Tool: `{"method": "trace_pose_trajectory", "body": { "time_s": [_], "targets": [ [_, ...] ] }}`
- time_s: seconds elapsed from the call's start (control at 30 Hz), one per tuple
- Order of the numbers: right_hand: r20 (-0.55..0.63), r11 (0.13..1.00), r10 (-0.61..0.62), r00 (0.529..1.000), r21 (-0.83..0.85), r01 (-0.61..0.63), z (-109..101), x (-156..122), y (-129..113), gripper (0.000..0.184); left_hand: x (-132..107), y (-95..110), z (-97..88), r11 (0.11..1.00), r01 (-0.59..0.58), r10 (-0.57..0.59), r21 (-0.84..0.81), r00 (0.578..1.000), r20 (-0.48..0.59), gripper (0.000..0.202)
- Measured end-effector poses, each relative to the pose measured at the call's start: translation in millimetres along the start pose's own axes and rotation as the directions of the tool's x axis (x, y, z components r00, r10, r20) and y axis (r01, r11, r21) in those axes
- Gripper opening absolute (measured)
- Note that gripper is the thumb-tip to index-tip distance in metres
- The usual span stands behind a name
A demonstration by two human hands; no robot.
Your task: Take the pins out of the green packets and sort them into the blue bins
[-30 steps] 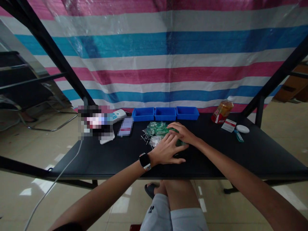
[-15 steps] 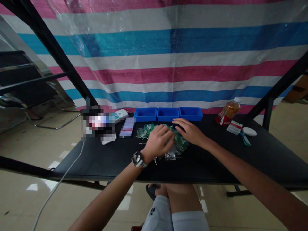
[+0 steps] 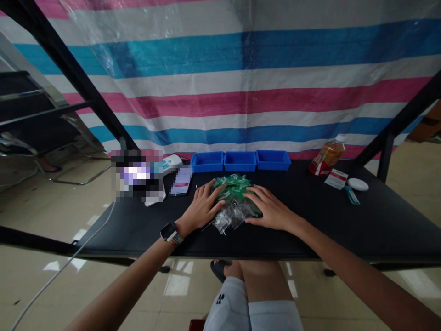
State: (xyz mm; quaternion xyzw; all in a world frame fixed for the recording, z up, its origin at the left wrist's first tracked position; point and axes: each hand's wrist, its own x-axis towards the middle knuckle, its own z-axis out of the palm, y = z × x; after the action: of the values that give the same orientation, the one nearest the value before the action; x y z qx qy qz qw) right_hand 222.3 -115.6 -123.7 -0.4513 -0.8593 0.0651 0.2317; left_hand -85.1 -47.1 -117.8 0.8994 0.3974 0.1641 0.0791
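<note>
A heap of small clear plastic packets [image 3: 231, 186], many with green in them, lies on the black table [image 3: 144, 234]. Clear and greyish packets [image 3: 229, 216] make up its near side. My left hand [image 3: 203, 207], with a watch at the wrist, lies against the heap's left side, fingers spread. Against the right side rests my right hand [image 3: 267, 207], its fingers also apart and touching the packets. Neither hand is closed round anything. What the packets hold is too small to make out. A thin stick-like piece [image 3: 207, 226] pokes out near my left palm.
Three blue bins [image 3: 240, 162] stand in a row behind the heap. To the left are a phone [image 3: 181, 180], a power strip [image 3: 171, 164] and a blurred-out patch. A drink bottle [image 3: 329, 156], a card [image 3: 336, 179] and a white oval object [image 3: 358, 185] sit at the right.
My left hand has moved left from over the heap to its left side and spread its fingers. My right hand has come down onto the right side. The packets are now gathered closer together.
</note>
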Motion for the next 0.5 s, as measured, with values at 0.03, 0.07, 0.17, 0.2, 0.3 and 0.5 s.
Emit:
{"method": "trace_pose_trajectory", "body": {
  "time_s": [0.03,0.07,0.17,0.2,0.3,0.5],
  "targets": [
    [-0.012,1.0,-0.01,1.0,0.011,0.01,-0.6,6.6,3.9,0.071,-2.5,5.4,2.7,1.0,0.024,-0.024,-0.012,0.999,-0.028,0.06],
    [-0.022,1.0,-0.016,1.0,0.017,0.017,-1.1,12.8,7.3,0.061,-4.9,10.9,5.8,0.999,0.046,-0.047,-0.02,0.997,-0.055,0.061],
    [-0.037,0.999,-0.024,0.999,0.022,0.025,0.7,28.9,13.7,0.041,-9.2,29.4,17.2,0.993,0.117,-0.116,-0.001,0.985,-0.128,0.063],
    [-0.041,0.999,-0.027,0.999,0.025,0.028,2.6,33.6,14.7,0.036,-9.0,36.7,21.4,0.99,0.142,-0.138,0.013,0.979,-0.152,0.065],
    [-0.074,0.999,-0.024,0.997,0.046,0.027,11.3,46.1,15.4,0.022,-1.3,60.9,33.2,0.973,0.226,-0.214,0.034,0.953,-0.214,0.075],
    [-0.112,0.993,-0.007,0.994,0.119,0.021,21.2,57.0,19.9,0.019,34.1,98.3,49.1,0.941,0.338,-0.309,0.021,0.88,-0.362,0.079]
  ]
}}
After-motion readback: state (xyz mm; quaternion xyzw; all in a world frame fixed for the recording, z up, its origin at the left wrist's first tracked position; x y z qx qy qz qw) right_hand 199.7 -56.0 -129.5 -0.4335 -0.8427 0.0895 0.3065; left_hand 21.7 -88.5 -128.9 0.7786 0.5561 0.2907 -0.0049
